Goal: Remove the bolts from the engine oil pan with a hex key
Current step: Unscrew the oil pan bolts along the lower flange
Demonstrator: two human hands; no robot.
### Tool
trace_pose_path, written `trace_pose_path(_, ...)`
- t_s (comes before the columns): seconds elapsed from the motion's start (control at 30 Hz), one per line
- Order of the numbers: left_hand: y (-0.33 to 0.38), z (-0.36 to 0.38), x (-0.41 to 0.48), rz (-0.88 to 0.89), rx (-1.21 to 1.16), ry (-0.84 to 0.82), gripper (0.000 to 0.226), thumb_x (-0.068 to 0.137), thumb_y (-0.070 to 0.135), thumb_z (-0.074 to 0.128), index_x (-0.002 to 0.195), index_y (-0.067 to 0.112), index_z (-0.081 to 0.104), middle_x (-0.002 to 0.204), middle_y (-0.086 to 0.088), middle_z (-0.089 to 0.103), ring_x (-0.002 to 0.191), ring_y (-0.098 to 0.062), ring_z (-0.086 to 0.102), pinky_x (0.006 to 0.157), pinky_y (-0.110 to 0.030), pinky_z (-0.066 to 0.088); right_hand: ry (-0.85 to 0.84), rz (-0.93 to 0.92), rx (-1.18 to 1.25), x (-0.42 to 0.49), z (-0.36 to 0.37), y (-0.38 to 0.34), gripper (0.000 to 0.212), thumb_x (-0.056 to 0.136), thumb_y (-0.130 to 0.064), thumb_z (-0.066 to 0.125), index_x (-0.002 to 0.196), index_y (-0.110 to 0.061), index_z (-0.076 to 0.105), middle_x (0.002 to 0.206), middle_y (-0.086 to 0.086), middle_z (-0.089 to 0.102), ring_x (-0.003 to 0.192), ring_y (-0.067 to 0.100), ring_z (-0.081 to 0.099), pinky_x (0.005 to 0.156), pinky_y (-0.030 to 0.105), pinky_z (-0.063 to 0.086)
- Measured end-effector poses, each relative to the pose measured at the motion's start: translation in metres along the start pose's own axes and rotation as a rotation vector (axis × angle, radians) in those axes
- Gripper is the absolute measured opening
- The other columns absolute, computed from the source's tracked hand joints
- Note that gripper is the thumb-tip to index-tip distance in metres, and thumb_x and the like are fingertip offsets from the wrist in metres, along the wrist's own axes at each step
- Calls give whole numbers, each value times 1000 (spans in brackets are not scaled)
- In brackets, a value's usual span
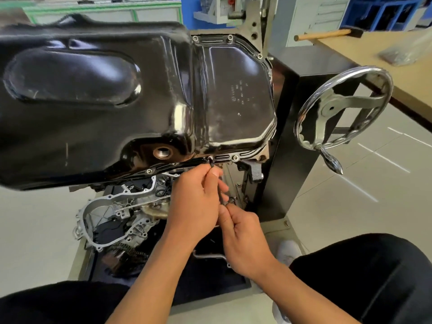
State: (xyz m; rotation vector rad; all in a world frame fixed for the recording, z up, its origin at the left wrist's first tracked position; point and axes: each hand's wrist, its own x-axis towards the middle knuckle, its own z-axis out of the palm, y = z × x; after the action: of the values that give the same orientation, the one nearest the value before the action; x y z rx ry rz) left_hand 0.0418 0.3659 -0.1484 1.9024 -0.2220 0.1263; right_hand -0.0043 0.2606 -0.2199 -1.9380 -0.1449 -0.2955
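Observation:
A glossy black oil pan (131, 97) fills the upper left, mounted on an engine held in a stand. Silver bolts ring its flange: one (235, 157) on the near edge, one (149, 170) further left, others (195, 38) along the far edge. A thin black hex key (211, 163) has its tip in a bolt on the near flange. My left hand (198, 202) pinches the key's upper part just below the flange. My right hand (243, 239) grips the key's lower end, where its shaft is hidden between my fingers.
A chrome handwheel (343, 108) with a crank handle juts from the black stand on the right. A hammer (327, 35) lies on the wooden bench at the far right. An open drain hole (162, 153) sits left of the key. Engine castings (117, 211) hang below the pan.

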Motion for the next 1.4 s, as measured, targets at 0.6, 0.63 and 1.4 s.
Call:
trace_pose_path(0.6, 42, 37, 1, -404, -889, 131, 30, 105, 23, 47, 96, -1, 64, 77, -10, 76, 77, -25, 76, 62, -23, 58, -269, -315, -1135, 87, -147, -63, 38, 100, -43, 23, 101, -15, 48, 91, 6, 62, 81, 34, 61, 68, 45, 50)
trace_pose_path(0.63, 45, 41, 0, -410, -938, 178, 28, 104, 21, 49, 94, -1, 64, 78, -10, 76, 78, -25, 76, 62, -23, 58, -289, -336, -1146, 88, -147, -66, 38, 101, -42, 25, 105, -14, 52, 92, 4, 62, 83, 32, 61, 71, 45, 50)
trace_pose_path(1.4, -5, 50, -17, 193, 59, -8, 42, 100, 44, 44, 76, 16, 65, 54, 1, 51, 49, -10, 48, 50, -24, 37, -292, -50, -202, -14, -66, 4, 32, 96, -26, 62, 67, -13, 63, 59, -8, 62, 52, 11, 56, 52, 32, 47)
